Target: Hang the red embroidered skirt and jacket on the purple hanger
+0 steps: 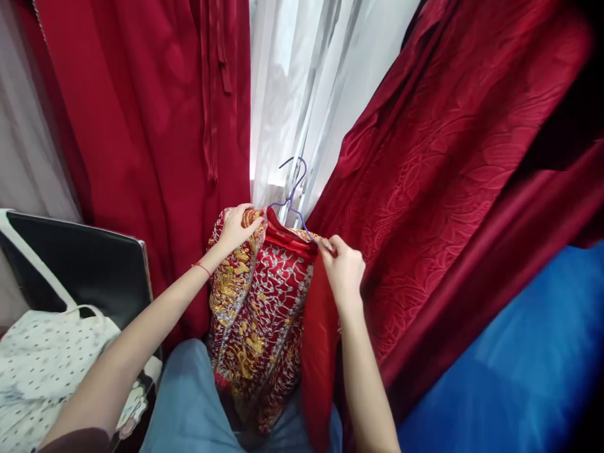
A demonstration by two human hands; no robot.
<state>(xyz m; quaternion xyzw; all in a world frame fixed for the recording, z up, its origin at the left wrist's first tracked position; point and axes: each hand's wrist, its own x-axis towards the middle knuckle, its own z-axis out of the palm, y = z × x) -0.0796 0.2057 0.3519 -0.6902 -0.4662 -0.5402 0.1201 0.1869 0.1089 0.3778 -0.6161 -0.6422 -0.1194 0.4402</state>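
A red garment (264, 302) with gold and silver embroidery hangs over my lap on a blue wire hanger (293, 189), whose hook points up. My left hand (236, 228) is closed on the garment's left shoulder, fingers pinching the embroidered cloth. My right hand (343, 267) is closed on the right shoulder, where the hanger's wire meets the plain red lining. A thin red string circles my left wrist.
Red curtains (141, 126) hang left and right, with a white sheer curtain (306, 82) between them. A dark chair (80, 264) at the left carries a white dotted bag (47, 358). A blue surface (519, 365) lies at the lower right.
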